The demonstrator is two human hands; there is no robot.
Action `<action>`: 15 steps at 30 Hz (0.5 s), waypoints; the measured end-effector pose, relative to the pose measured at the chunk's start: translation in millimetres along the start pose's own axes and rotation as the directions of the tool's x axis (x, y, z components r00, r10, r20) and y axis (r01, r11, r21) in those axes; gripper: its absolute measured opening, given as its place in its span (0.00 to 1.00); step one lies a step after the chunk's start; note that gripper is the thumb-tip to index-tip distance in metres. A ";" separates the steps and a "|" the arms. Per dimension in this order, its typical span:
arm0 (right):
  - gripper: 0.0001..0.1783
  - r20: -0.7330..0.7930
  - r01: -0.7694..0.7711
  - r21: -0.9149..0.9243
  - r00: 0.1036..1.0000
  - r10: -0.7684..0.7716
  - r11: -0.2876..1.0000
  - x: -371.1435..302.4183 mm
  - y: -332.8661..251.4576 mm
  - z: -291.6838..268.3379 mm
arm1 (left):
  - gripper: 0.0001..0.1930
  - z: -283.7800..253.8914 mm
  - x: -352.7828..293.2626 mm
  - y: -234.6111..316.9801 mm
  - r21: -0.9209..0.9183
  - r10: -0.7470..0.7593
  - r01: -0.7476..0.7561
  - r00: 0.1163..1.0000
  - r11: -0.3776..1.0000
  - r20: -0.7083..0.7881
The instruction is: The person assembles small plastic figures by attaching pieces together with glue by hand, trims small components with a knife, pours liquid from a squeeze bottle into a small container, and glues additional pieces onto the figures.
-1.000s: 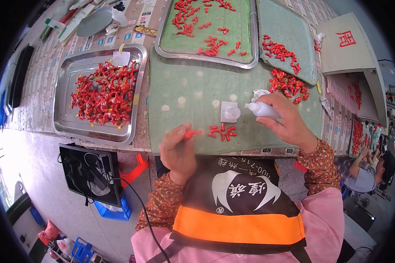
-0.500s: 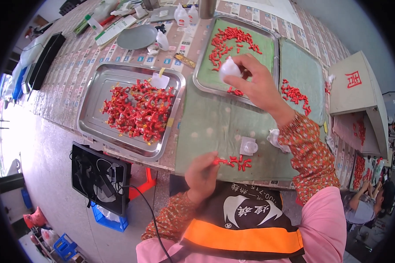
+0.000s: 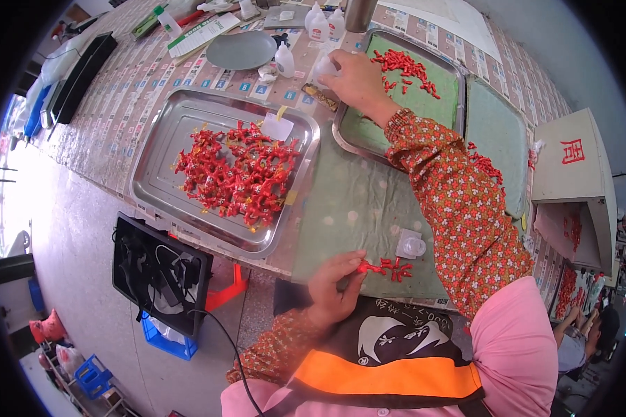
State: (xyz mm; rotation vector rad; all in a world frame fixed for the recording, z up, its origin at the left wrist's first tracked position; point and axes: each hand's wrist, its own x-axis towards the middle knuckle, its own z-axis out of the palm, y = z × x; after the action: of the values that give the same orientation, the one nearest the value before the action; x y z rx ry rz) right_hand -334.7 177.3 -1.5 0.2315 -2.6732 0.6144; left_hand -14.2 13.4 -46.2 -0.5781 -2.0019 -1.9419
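My left hand (image 3: 332,286) is at the near edge of the green cloth (image 3: 358,201), its thumb and fingers pinching a small red piece (image 3: 366,267). More small red pieces (image 3: 396,269) lie just right of it. Beside them sits a small clear round dish on a pale square base (image 3: 411,244). Out past the near left corner of the green-lined metal tray (image 3: 459,104), my right hand (image 3: 358,80) is closed around a white squeeze bottle (image 3: 323,69), mostly covered by the fingers. Loose red pieces (image 3: 403,66) lie in that tray.
A metal tray (image 3: 146,170) at left holds a heap of red-and-gold figures (image 3: 240,174). Behind it are a grey round plate (image 3: 240,51) and more white bottles (image 3: 318,26). A pale box (image 3: 570,167) stands at right. A co-worker (image 3: 581,333) sits far right.
My right hand has carried the white bottle left and away from me, off the tray. The left hand stays low with the red piece. The whole view has shifted slightly.
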 end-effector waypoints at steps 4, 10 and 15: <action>0.23 0.136 -0.019 0.094 0.991 0.006 0.995 0.3 11.6 -7.0 | 0.18 0.2 -0.9 -0.3 -0.014 -0.029 0.029 1.000 0.999 0.001; 0.10 0.227 -0.066 0.329 0.974 -0.010 0.942 -21.6 43.6 -75.5 | 0.17 -0.1 1.7 2.4 -0.020 -0.028 0.028 1.000 0.999 -0.005; 0.08 0.199 0.304 0.224 0.916 -0.349 0.926 -67.4 57.3 -92.3 | 0.17 -0.3 2.5 1.8 0.006 -0.021 0.021 1.000 1.000 -0.011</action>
State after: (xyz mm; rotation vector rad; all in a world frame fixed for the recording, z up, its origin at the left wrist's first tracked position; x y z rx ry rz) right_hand -256.4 274.7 25.7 0.8386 -2.7025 0.7711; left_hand -15.6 13.3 -43.4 -0.5459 -2.0145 -1.9463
